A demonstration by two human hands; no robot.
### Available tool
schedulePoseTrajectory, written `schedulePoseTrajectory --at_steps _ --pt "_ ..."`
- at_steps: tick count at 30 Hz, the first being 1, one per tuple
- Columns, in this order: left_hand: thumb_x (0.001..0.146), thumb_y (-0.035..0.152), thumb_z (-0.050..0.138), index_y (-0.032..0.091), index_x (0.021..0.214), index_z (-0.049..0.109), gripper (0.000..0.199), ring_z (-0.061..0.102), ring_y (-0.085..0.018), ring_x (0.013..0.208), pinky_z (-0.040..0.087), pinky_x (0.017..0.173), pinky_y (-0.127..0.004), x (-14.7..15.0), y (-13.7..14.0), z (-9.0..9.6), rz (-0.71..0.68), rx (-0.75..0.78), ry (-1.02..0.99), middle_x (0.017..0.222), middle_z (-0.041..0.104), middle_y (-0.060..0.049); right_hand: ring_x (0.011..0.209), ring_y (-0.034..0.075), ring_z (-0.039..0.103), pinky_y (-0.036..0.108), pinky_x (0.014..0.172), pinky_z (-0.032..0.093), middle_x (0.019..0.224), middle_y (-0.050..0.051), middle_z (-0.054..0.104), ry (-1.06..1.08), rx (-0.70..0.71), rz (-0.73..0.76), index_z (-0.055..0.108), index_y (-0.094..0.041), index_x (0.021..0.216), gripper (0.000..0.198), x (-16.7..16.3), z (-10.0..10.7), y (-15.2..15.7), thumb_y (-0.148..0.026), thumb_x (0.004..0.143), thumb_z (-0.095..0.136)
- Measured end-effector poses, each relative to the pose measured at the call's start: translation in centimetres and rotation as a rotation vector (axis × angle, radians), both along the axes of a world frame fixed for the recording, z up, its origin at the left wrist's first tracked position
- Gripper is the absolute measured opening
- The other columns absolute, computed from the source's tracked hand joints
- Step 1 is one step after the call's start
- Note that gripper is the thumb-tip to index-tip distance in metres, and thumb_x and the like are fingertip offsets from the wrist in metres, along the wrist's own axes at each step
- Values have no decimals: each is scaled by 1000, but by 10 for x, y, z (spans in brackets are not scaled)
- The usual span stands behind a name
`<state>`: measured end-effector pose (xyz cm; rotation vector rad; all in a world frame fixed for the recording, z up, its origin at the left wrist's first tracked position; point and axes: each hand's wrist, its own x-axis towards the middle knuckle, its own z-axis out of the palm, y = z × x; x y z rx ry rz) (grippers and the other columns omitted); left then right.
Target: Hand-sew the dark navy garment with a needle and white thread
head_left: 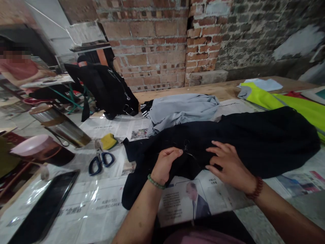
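Note:
A dark navy garment [256,139] lies stretched across the newspaper in front of me. My left hand [166,162], with a green bead bracelet, pinches the garment's cloth between thumb and fingers. Loose pale thread [186,146] curls beside that thumb, and a thin light line runs rightward from it; I cannot tell whether it is a needle. My right hand [225,162], with a red bead bracelet, rests its spread fingers at the cloth, apart from the thread, gripping nothing visible. Behind the navy garment lies a light grey-blue garment [182,106].
Newspaper [83,193] covers the table. At left are scissors [101,161], a yellow sponge [109,141], a phone [45,206], a lidded cup [43,149] and a steel flask [61,125]. A black backpack [101,88] stands behind; a neon vest [279,103] lies right. Another person sits far left.

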<state>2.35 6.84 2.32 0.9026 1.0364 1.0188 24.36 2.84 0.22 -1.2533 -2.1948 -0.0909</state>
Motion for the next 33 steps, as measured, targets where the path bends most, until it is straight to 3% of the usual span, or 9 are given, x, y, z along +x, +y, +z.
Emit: schedulePoseTrajectory --at_steps 4,8,14,17,26,33 --pt "57 23 71 16 59 67 9 51 -9 55 38 56 -20 1 0 1 -15 4 1 56 61 2 106 24 48 44 88 37 107 9 56 268 143 -88 60 -19 84 12 -9 13 0 -22 73 58" --pt "59 22 70 15 58 67 8 49 -8 54 37 56 -20 0 1 2 -54 45 18 54 60 3 103 20 50 39 86 40 105 6 58 250 82 134 58 -24 102 26 -35 18 9 -25 76 57" --pt "61 22 68 15 60 68 7 50 -10 58 37 60 -21 -3 1 0 -124 75 8 57 61 1 87 16 53 35 78 39 81 0 64 271 109 232 63 -26 88 14 -54 20 28 -21 78 56" --pt "62 22 68 15 60 68 7 49 -9 57 37 59 -20 -4 1 -1 -143 61 -15 58 60 2 79 14 53 32 75 41 77 2 62 370 -30 242 62 -22 79 10 -58 23 32 -21 80 52" --pt "57 23 73 15 66 69 13 53 -9 56 39 58 -21 -2 1 -2 -167 -18 22 61 64 0 67 10 52 24 67 41 71 -2 56 898 -699 245 57 -17 74 9 -64 22 50 -25 74 56" --pt "53 20 74 15 59 68 11 52 -10 54 39 56 -21 -1 3 -6 -173 -1 107 58 62 1 56 7 52 19 56 40 59 -3 55 1279 -870 256 53 -14 70 13 -67 32 70 -24 69 61"
